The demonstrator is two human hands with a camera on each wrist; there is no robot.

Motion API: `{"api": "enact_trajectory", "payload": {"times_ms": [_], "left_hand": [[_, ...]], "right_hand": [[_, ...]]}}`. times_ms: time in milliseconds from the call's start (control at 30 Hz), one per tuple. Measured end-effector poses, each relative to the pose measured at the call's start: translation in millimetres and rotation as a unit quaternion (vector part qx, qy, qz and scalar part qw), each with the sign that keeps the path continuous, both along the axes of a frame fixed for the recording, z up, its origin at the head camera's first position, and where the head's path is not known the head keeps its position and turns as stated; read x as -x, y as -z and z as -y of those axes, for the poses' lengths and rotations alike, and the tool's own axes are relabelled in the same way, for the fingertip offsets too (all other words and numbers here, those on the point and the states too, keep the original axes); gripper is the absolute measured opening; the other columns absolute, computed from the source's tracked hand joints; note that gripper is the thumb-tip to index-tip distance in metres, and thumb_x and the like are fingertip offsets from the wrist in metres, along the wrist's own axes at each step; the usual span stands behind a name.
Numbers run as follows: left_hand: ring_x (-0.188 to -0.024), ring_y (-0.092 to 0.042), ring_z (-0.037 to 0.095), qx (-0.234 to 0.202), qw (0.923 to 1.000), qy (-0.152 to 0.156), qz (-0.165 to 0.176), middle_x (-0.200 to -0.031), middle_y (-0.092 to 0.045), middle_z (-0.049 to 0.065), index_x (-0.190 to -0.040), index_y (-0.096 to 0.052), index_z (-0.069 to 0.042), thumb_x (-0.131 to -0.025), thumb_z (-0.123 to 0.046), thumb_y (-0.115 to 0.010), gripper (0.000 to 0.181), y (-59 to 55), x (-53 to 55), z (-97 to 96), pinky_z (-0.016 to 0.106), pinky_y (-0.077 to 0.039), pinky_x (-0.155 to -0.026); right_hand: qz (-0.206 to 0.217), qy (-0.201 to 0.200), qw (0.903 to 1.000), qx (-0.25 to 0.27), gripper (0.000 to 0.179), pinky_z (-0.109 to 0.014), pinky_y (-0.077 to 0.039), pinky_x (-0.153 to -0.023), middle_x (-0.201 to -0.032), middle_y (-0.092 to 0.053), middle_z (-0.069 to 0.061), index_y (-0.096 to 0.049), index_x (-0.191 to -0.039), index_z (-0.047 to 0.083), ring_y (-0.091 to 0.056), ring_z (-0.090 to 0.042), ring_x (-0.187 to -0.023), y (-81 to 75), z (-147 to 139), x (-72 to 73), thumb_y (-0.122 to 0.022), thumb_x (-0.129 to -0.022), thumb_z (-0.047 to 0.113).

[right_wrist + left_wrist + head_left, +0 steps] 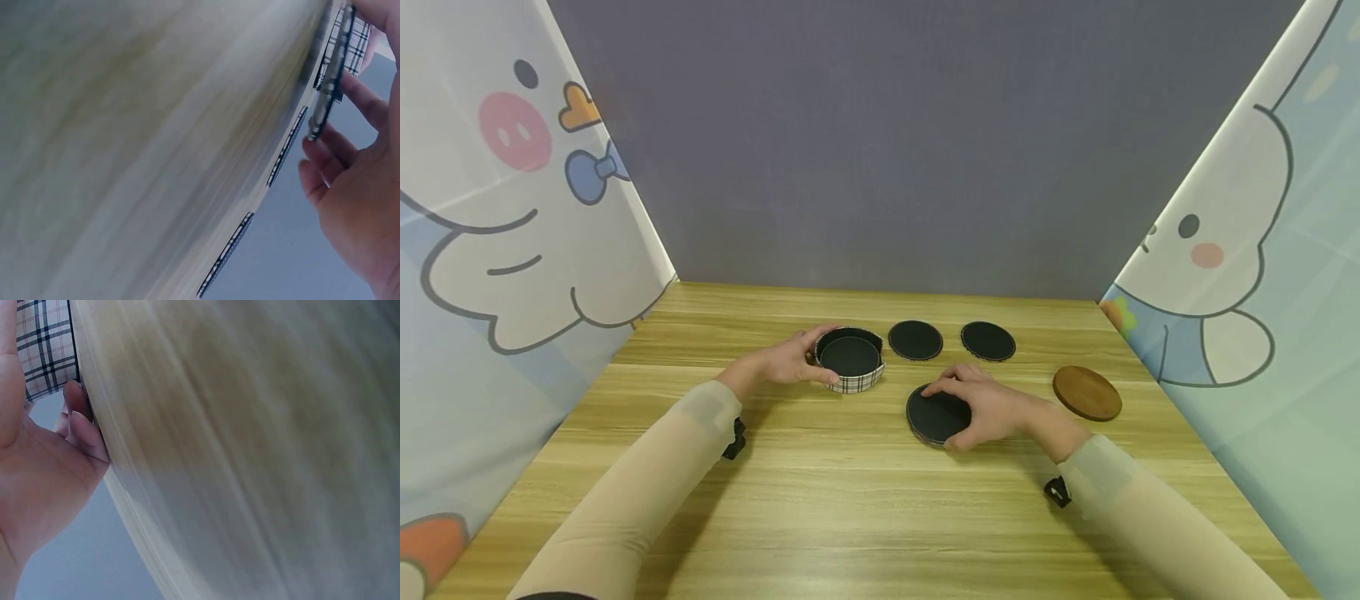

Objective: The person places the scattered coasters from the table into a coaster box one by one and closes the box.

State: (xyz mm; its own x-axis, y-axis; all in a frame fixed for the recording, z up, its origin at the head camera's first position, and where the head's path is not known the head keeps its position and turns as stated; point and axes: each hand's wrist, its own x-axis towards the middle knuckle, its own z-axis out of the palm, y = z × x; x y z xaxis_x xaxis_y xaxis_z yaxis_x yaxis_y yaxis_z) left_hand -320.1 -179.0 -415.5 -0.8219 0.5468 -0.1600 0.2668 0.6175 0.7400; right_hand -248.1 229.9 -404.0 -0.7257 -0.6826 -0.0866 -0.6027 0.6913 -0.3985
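A round coaster holder with plaid sides and a black inside stands on the table, a notch in its rim on the right. My left hand grips it from the left, thumb along the front and fingers round the back. Its plaid wall shows beside the palm in the left wrist view. To the right, my right hand holds a round black coaster by its edges. In the right wrist view this coaster is seen edge-on, above the tabletop, between thumb and fingers.
Two more black coasters, one left and one right, lie flat behind the right hand. A round brown wooden disc lies at the right of the wooden table. A grey panel rises at the back, with cartoon-printed cloths at both sides.
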Motion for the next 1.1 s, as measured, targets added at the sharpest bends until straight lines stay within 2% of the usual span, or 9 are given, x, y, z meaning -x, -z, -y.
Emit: {"api": "enact_trajectory", "payload": {"times_ms": [167,333,500,600,767,967,1100], "left_hand": [[-0.135,-0.052,0.044,0.000,1.0000,0.000,-0.002,-0.153,-0.035,0.031,-0.178,-0.015,-0.021,-0.096,-0.047,-0.087,0.112,1.4,1.0,0.0,0.062,-0.044,-0.117],[-0.136,-0.052,0.044,-0.002,1.0000,0.001,-0.002,-0.153,-0.035,0.031,-0.178,-0.015,-0.021,-0.096,-0.046,-0.087,0.112,2.5,1.8,0.2,0.063,-0.043,-0.118],[-0.136,-0.051,0.044,0.004,1.0000,0.000,-0.003,-0.152,-0.036,0.030,-0.178,-0.014,-0.022,-0.096,-0.047,-0.086,0.112,3.4,2.7,0.4,0.064,-0.042,-0.118],[-0.135,-0.052,0.043,0.006,1.0000,0.000,-0.003,-0.151,-0.037,0.030,-0.178,-0.014,-0.022,-0.096,-0.047,-0.086,0.112,4.1,3.2,0.3,0.064,-0.042,-0.118],[-0.133,-0.053,0.042,0.007,1.0000,-0.003,-0.005,-0.150,-0.038,0.029,-0.178,-0.015,-0.023,-0.095,-0.048,-0.087,0.113,3.6,2.9,0.3,0.064,-0.042,-0.118],[-0.133,-0.053,0.042,0.004,1.0000,-0.005,-0.001,-0.150,-0.037,0.030,-0.178,-0.014,-0.024,-0.095,-0.048,-0.087,0.114,3.2,2.6,0.8,0.064,-0.042,-0.118],[-0.134,-0.052,0.044,0.001,1.0000,-0.003,0.002,-0.150,-0.036,0.030,-0.178,-0.014,-0.023,-0.095,-0.048,-0.087,0.113,2.6,2.3,0.9,0.064,-0.041,-0.119]], "right_hand": [[-0.034,0.002,0.9991,0.024,0.078,-0.067,-0.038,-0.116,-0.153,-0.050,-0.008,-0.062,-0.153,0.037,-0.043,-0.035,-0.142,-1.2,2,3.4,-0.092,-0.081,0.044],[-0.072,-0.001,0.9965,0.042,0.078,-0.064,-0.035,-0.109,-0.152,-0.050,-0.011,-0.062,-0.153,0.035,-0.043,-0.035,-0.134,-1.5,6,8.1,-0.091,-0.082,0.046],[-0.073,0.010,0.9961,0.049,0.078,-0.072,-0.026,-0.121,-0.153,-0.050,-0.011,-0.062,-0.154,0.036,-0.041,-0.039,-0.140,-4.8,12,12.8,-0.089,-0.082,0.048],[-0.075,0.015,0.9957,0.052,0.078,-0.072,-0.023,-0.123,-0.152,-0.050,-0.011,-0.062,-0.155,0.035,-0.041,-0.039,-0.141,-7.7,19,16.0,-0.088,-0.083,0.048],[-0.078,0.029,0.9955,0.046,0.078,-0.065,-0.027,-0.119,-0.153,-0.049,-0.008,-0.059,-0.157,0.038,-0.041,-0.034,-0.139,-9.8,30,24.1,-0.086,-0.085,0.051],[-0.075,0.037,0.9952,0.050,0.077,-0.066,-0.024,-0.124,-0.153,-0.049,-0.007,-0.059,-0.157,0.038,-0.039,-0.035,-0.147,-11.4,46,36.0,-0.083,-0.085,0.052],[-0.069,0.042,0.9954,0.051,0.077,-0.066,-0.028,-0.123,-0.154,-0.048,-0.008,-0.058,-0.158,0.037,-0.038,-0.034,-0.149,-12.4,57,44.1,-0.082,-0.086,0.052]]}}
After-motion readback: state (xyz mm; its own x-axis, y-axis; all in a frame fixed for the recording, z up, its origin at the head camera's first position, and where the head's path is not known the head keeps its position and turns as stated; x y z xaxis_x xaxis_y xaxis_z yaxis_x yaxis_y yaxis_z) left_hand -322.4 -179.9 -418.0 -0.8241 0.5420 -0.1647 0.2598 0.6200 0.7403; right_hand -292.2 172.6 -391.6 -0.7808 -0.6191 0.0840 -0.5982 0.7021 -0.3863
